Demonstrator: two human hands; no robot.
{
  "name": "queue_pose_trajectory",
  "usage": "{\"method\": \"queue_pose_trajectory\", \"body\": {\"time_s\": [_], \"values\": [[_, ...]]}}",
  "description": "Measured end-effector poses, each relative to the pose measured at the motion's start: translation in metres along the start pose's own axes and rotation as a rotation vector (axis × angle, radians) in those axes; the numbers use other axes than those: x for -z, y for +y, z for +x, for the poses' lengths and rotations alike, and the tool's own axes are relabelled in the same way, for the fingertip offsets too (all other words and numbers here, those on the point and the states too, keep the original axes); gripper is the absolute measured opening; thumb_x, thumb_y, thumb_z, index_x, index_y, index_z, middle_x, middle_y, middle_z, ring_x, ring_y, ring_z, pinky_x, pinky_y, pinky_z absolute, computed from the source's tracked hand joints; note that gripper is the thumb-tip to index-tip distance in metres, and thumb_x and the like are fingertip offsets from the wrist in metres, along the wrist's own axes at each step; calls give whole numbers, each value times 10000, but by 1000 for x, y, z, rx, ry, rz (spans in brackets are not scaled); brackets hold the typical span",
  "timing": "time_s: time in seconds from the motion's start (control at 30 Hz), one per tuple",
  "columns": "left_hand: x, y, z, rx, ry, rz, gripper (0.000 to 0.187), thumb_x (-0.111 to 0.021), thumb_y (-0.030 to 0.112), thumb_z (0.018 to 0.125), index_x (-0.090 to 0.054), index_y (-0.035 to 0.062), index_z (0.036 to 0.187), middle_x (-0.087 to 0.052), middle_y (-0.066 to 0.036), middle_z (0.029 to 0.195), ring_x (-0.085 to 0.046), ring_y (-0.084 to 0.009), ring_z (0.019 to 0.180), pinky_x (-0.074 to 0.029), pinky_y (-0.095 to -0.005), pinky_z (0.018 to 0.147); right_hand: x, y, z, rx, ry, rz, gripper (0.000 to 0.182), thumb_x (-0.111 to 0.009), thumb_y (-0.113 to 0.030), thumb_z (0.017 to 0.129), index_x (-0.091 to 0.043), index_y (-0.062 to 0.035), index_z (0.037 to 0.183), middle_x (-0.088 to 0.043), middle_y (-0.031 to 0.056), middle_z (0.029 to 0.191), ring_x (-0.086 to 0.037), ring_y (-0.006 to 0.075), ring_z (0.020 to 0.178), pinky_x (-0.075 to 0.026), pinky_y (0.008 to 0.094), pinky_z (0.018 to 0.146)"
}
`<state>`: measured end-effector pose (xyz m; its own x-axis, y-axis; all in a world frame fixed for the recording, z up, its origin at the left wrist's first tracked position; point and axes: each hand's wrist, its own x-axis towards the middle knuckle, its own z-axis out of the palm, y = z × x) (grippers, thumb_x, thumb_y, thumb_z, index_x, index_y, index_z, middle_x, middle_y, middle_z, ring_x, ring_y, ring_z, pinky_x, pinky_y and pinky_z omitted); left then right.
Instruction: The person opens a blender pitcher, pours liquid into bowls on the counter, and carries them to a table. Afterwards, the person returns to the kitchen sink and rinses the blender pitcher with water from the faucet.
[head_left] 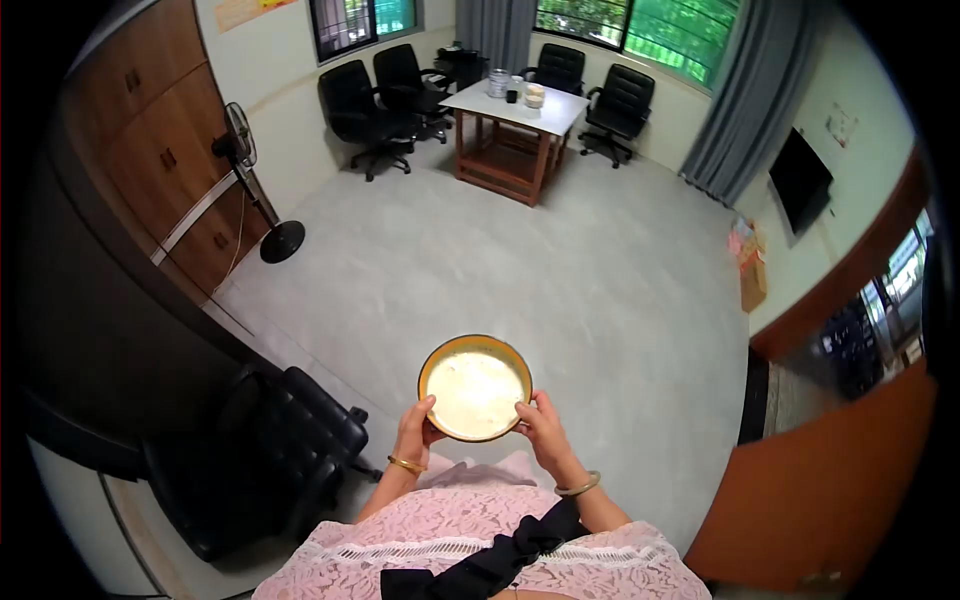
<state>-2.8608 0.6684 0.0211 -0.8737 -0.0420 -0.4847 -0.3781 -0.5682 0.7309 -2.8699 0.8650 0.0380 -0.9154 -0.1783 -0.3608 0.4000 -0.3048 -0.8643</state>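
A round bowl (433, 361) with a yellow-orange inside and a dark rim is held out in front of my body. Pale, creamy white contents (476, 394) fill much of it; what they are does not show clearly. My left hand (413, 428) grips the near left side, thumb over the rim. On the near right side, my right hand (543, 429) holds it the same way, with the thumb on the rim. The other fingers are partly hidden beneath the bowl.
Across the grey floor (480, 260) stands a white-topped table (555, 112) carrying a few containers (498, 83). Black office chairs (359, 108) surround it. A standing fan (281, 240) is at left, a black chair (250, 460) near left. An orange-brown door (810, 480) is at near right.
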Motion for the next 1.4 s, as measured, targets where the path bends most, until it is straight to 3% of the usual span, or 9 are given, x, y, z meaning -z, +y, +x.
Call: {"method": "queue_pose_trajectory", "body": {"time_s": [0.1, 0.17, 0.57, 0.7, 0.87, 1.07, 1.13, 1.27, 1.4], "values": [[-8, 15, 60, -16, 53, -44, 427, -536, 338, 762, -512, -21, 992, -583, -107, 903, -595, -162, 776, -504, -285, 651, 2, -20, 66, -41, -27, 0, 396, -538, -247, 796, -366, -8, 1062, -540, 133, 937, -522, 156, 856, -433, 295, 750], [-18, 35, 98, -8, 72, 3, 481, -533, 330, 758, -460, -18, 1082, -553, -127, 1017, -561, -211, 920, -483, -343, 754, 1, -36, 112, -62, -74, -36, 305, -503, -240, 806, -394, -44, 1014, -491, 89, 1001, -492, 141, 908, -412, 298, 792], [-77, 152, 360, 12, 9, 40, 427, -550, 336, 748, -508, -7, 999, -578, -98, 911, -584, -165, 804, -488, -288, 686, -1, -119, 381, -39, -38, 8, 500, -519, -230, 803, -296, -31, 1204, -510, 135, 1005, -516, 175, 925, -447, 296, 770], [-100, 188, 442, -38, 15, 38, 400, -527, 351, 775, -535, -8, 950, -587, -73, 866, -581, -134, 736, -482, -260, 633, -8, -154, 468, -7, -23, 19, 515, -534, -210, 797, -289, -26, 1210, -533, 97, 891, -528, 136, 790, -435, 228, 672], [-119, 215, 536, -40, 50, -2, 448, -525, 373, 771, -513, -9, 1005, -565, -92, 948, -550, -152, 852, -449, -288, 720, 0, -173, 572, -9, -51, -3, 495, -559, -207, 788, -328, -32, 1189, -496, 31, 770, -449, 84, 654, -377, 186, 590], [-152, 262, 628, -55, 87, -34, 474, -522, 384, 774, -503, -22, 1016, -562, -97, 935, -555, -152, 807, -454, -274, 668, -2, -233, 673, -56, -116, -63, 483, -546, -221, 792, -329, -13, 1171, -526, 87, 867, -524, 136, 825, -443, 280, 743], [-164, 278, 666, -73, 120, -33, 464, -527, 378, 773, -507, -24, 1004, -563, -93, 910, -555, -149, 784, -455, -267, 649, -2, -254, 712, -101, -154, -44, 447, -521, -247, 799, -361, -47, 1166, -484, 65, 1067, -477, 140, 951, -396, 318, 827], [-172, 298, 715, -82, 94, -48, 421, -530, 331, 782, -511, -44, 973, -559, -98, 874, -551, -142, 766, -457, -254, 623, -6, -275, 764, -85, -161, -35, 491, -535, -229, 794, -302, -17, 1172, -528, 109, 909, -523, 158, 844, -436, 300, 762], [-187, 328, 803, -79, 10, -110, 385, -509, 272, 803, -501, -75, 970, -557, -125, 915, -560, -166, 806, -467, -270, 653, -4, -289, 849, -119, -132, -47, 483, -534, -271, 787, -351, -51, 1176, -477, 73, 1078, -461, 161, 969, -377, 331, 833]]}}
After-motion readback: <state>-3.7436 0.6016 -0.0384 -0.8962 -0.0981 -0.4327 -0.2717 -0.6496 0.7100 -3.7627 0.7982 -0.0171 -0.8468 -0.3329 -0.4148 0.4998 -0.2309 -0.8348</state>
